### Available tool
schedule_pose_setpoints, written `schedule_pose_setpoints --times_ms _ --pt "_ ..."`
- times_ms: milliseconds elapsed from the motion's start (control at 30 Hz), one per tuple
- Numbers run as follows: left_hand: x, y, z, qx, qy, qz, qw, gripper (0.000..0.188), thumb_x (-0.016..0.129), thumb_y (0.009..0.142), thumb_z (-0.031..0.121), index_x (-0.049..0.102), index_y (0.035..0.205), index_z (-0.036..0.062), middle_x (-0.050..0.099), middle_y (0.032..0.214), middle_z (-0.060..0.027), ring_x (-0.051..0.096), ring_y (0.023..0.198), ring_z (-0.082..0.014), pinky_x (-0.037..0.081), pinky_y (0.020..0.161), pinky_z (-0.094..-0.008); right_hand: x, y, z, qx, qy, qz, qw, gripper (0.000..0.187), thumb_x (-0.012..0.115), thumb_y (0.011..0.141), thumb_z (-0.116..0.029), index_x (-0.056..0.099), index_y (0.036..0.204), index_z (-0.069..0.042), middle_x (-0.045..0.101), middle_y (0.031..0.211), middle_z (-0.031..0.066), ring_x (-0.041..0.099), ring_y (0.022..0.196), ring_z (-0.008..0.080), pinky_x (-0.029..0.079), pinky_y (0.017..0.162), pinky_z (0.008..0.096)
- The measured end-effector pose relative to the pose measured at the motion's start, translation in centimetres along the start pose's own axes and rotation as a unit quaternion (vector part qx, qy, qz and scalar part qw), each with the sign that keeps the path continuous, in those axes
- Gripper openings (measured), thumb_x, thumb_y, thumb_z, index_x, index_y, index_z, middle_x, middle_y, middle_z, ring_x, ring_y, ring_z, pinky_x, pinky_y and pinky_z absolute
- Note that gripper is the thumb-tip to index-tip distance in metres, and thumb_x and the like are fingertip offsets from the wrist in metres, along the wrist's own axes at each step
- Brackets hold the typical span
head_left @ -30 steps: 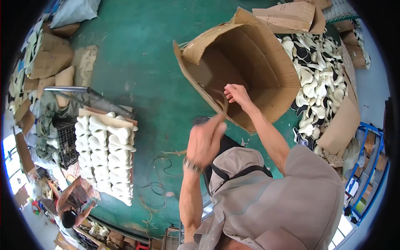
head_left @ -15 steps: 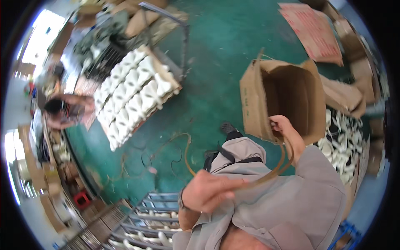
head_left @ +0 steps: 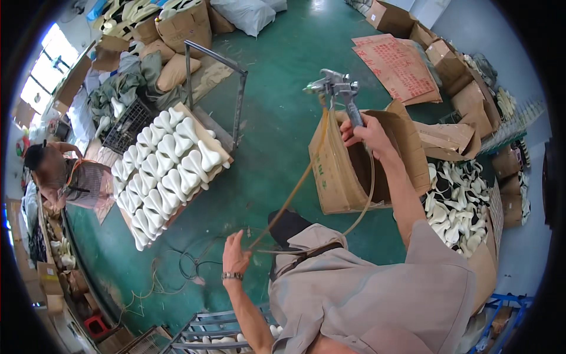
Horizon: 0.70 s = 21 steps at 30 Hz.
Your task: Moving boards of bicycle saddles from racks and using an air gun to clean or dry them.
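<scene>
In my right hand (head_left: 372,135) is a metal spray gun (head_left: 337,88), gripped by its handle and raised over the near side of an open cardboard box (head_left: 331,177). Its nozzle points left. A yellowish hose (head_left: 298,192) runs from the gun down to my left hand (head_left: 234,258), whose fingers are closed around it near my waist. A second, paler hose (head_left: 367,203) loops from the handle back to the same hand. Left of me, rows of white saddle-shaped pieces (head_left: 171,154) cover a board on a stand.
Another person (head_left: 73,183) stands beyond the board on the left. Loose hoses (head_left: 186,265) lie on the green floor. A metal rack (head_left: 221,321) stands close by my left arm. Flattened cardboard (head_left: 395,68) and a heap of white and black pieces (head_left: 460,200) are on the right.
My right hand has come up out of the box's opening with the spray gun. The left hand has moved left and down, drawing the hoses along. My view has shifted.
</scene>
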<state>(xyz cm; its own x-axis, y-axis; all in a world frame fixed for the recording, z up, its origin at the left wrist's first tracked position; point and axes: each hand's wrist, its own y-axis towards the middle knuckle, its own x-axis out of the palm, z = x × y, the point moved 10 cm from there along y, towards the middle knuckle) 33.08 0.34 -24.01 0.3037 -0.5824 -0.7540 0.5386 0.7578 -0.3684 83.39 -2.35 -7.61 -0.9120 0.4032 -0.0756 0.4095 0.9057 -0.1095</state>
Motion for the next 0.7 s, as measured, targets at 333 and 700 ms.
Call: schedule_pose_setpoints --times_ms 333,700 --pt "-30.3 -0.5 14.5 0.294 -0.062 0.453 0.839 0.056 0.08 0.086 0.014 0.063 0.138 0.0017 0.063 0.137 -0.0182 0.059 0.131 -0.0368 0.046 0.112 -0.0506 33.6 1.7 -8.0 -0.162 -0.331 -0.272 0.889 0.048 0.074 0.094 -0.028 0.064 0.14 -0.015 0.07 0.083 0.014 0.069 0.074 0.0277 0.051 0.067 0.0422" --pt "-37.8 -1.9 -0.4 0.175 -0.076 0.461 0.867 0.03 0.087 0.072 0.009 0.074 0.099 0.0082 0.075 0.1 -0.0057 0.07 0.089 -0.0267 0.055 0.077 -0.0396 54.5 3.8 -10.4 -0.318 -0.285 -0.455 0.781 0.057 0.072 0.087 -0.013 0.061 0.143 -0.012 0.073 0.093 0.0162 0.07 0.083 0.039 0.054 0.073 0.0468"
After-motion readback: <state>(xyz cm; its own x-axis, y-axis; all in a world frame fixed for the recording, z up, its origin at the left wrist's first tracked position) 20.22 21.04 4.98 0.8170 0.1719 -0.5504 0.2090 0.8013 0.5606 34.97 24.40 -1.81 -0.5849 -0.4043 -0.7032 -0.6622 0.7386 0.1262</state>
